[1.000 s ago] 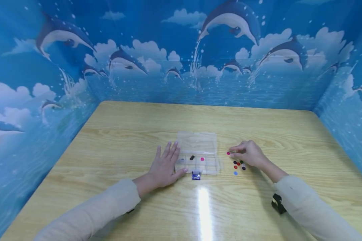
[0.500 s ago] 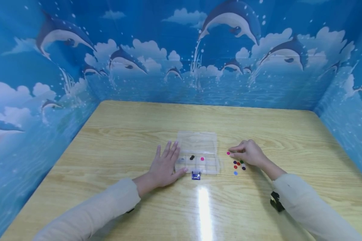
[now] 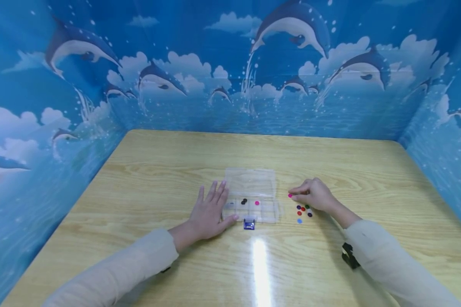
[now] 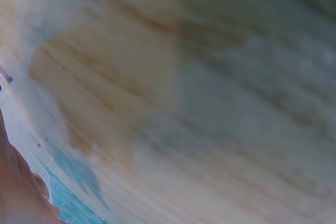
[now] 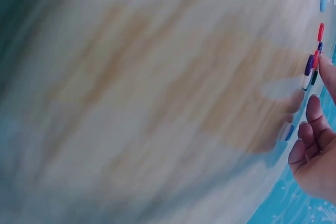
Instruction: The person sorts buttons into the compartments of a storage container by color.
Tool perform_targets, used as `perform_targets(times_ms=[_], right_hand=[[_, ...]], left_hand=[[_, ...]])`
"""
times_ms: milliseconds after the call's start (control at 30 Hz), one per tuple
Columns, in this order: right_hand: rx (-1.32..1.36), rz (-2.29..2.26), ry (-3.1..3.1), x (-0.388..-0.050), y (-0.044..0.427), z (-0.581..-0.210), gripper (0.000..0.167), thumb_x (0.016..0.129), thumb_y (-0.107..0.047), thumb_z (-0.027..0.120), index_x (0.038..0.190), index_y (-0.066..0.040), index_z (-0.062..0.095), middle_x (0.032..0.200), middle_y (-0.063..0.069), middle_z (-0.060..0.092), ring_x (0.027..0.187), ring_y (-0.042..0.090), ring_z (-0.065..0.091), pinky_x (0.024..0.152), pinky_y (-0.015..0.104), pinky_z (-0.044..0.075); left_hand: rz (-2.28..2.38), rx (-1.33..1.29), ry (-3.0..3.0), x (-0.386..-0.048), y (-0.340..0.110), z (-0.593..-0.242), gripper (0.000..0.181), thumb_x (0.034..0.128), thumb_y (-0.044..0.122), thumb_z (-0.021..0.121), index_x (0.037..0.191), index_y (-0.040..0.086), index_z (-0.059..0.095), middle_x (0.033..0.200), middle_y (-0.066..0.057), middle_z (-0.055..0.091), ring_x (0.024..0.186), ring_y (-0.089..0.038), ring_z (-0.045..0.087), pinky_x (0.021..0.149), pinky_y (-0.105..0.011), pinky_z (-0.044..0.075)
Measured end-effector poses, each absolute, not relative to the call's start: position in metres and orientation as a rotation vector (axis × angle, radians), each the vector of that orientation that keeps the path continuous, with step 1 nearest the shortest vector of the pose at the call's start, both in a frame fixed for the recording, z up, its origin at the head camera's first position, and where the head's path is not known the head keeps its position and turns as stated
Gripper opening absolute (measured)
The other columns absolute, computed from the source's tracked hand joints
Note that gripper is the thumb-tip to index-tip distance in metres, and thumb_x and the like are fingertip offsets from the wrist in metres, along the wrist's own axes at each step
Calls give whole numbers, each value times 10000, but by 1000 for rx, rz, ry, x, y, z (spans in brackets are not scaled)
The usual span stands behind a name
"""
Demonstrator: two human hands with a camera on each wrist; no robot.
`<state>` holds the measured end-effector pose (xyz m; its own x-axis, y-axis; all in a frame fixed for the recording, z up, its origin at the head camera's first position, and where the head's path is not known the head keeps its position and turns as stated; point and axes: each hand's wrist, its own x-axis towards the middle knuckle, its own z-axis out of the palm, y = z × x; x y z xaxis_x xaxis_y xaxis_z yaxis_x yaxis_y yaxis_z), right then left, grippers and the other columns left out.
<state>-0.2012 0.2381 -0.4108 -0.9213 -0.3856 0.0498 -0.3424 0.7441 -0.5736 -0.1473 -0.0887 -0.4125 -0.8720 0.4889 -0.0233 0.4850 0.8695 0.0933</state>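
Plainly, we have a small pink disc at the tips of our right hand, whose thumb and forefinger pinch it low over the wooden table; we cannot tell whether it is clear of the wood. It sits right of the clear case, apart from it, and just beyond the loose discs, clustered nearer us with a light blue disc at the near end. Our left hand lies flat, fingers spread, at the left end of the case.

By our judgement the pink disc is next to weightless, stiff and probably smooth, so it may skid on the wood or flip out of a hard squeeze. We would take it lightly by opposite edges, since so thin a piece offers little else to hold. It looks too tough to break. The case seems to be light plastic, easily pushed along, so we would steady it by its end; the lid, laid back on the far side, looks likeliest to crack if leaned on. Inside, two black discs and another pink disc lie in the far row.
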Motion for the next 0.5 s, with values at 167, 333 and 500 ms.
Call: perform_targets(times_ms=[167, 333, 500], right_hand=[[-619, -923, 2880, -203, 236, -409, 154, 789, -122, 722, 924, -51, 743, 782, 51, 694, 637, 71, 472, 728, 297, 352], [-609, -938, 2889, -203, 234, -410, 103, 777, -88, 727, 869, -48, 751, 784, 68, 697, 664, 83, 513, 633, 248, 362], [-596, -929, 2906, -203, 232, -411, 46, 783, -87, 724, 810, -62, 752, 779, 60, 699, 665, 84, 523, 626, 243, 385]], left_hand=[[136, 786, 3000, -146, -89, -412, 823, 925, 602, 309, 1477, 13, 148, 1561, -145, 61, 1435, -370, 70, 1139, -590, 55], [123, 792, 3007, -147, -89, -412, 823, 925, 606, 300, 1478, 15, 147, 1562, -143, 70, 1435, -364, 78, 1139, -590, 64], [121, 791, 3008, -147, -89, -413, 827, 924, 607, 303, 1478, 15, 145, 1561, -142, 70, 1436, -363, 77, 1139, -591, 65]])
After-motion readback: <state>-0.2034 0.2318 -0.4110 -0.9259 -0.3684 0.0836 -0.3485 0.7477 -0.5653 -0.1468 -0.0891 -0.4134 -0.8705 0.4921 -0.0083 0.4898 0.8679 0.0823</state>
